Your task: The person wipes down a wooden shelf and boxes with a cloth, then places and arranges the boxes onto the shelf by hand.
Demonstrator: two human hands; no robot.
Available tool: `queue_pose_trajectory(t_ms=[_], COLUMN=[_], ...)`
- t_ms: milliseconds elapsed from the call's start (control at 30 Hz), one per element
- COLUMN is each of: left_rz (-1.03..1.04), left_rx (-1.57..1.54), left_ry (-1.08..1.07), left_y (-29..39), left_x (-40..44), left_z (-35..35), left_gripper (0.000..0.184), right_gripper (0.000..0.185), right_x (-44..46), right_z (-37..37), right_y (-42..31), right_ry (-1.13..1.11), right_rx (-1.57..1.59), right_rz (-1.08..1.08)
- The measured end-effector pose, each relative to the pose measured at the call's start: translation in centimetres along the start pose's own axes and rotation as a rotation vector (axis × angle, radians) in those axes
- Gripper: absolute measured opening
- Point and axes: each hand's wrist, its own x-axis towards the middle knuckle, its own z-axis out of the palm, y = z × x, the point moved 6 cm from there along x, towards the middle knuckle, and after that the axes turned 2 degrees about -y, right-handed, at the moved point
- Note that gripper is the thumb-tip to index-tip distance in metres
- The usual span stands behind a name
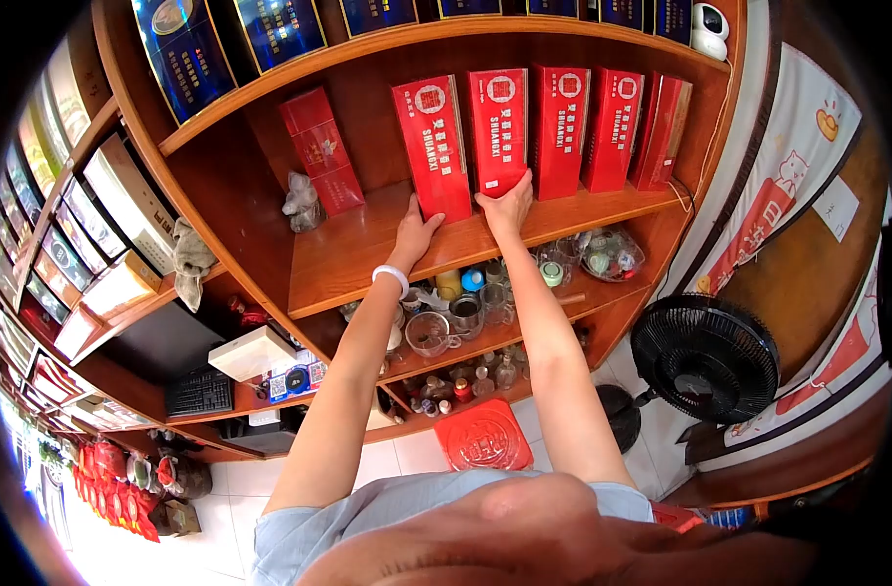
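A row of tall red SHUANGXI cartons stands on the wooden shelf (pixel 343 259) in front of me. My left hand (pixel 414 239), with a pale bangle at the wrist, is at the bottom left corner of the leftmost carton (pixel 433 146). Its fingers lie along the side, and the thumb is at the lower front. Around the bottom of the second carton (pixel 498 122), my right hand (pixel 509 203) is closed, thumb on the left and fingers on the right. Further right are more red cartons (pixel 561 132), the last one turned at an angle.
Left on this shelf are another red carton (pixel 322 146) and a plastic-wrapped item (pixel 301 202). Glass cups (pixel 428 334) and small bottles fill the shelves below. Blue boxes (pixel 280 34) line the shelf above. A black fan (pixel 705 356) stands right; a red stool (pixel 483 437) is below.
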Motion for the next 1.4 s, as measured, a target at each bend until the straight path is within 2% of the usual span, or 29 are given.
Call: queue_pose_trajectory(t_ms=[100,167,400,600,667,867,1067,1400], left_rz=[0.029,-0.019,0.018,0.001,0.024,-0.009,-0.047,-0.036], left_rx=[-0.086,-0.077,-0.123,-0.22,-0.086,-0.083,-0.035,0.049], left_ry=[0.026,0.01,0.051,-0.001,0.03,0.018,-0.023,-0.017], left_y=[-0.2,0.4,-0.3,-0.9,-0.9,-1.5,0.4,-1.0], left_x=[0.1,-0.3,0.0,0.1,0.2,0.3,-0.4,0.1], left_z=[0.0,-0.3,-0.3,0.2,0.0,0.4,-0.3,0.4], left_gripper=[0.056,0.057,0.063,0.061,0.06,0.06,0.063,0.071], right_gripper=[0.105,0.104,0.105,0.104,0.104,0.103,0.104,0.104], right_x=[0.0,0.0,-0.1,-0.1,0.0,0.1,0.4,0.5], right_z=[-0.1,0.1,0.0,-0.3,0.1,0.2,0.4,0.5], right_y=[0.0,0.2,0.1,-0.2,0.2,0.2,0.5,0.6], right_ry=[0.009,0.011,-0.007,-0.046,-0.053,0.014,0.02,-0.023], right_rx=[-0.004,0.001,0.025,0.015,0.025,0.004,0.009,0.023], right_rz=[-0.01,-0.015,-0.007,0.008,0.008,-0.034,-0.037,-0.018])
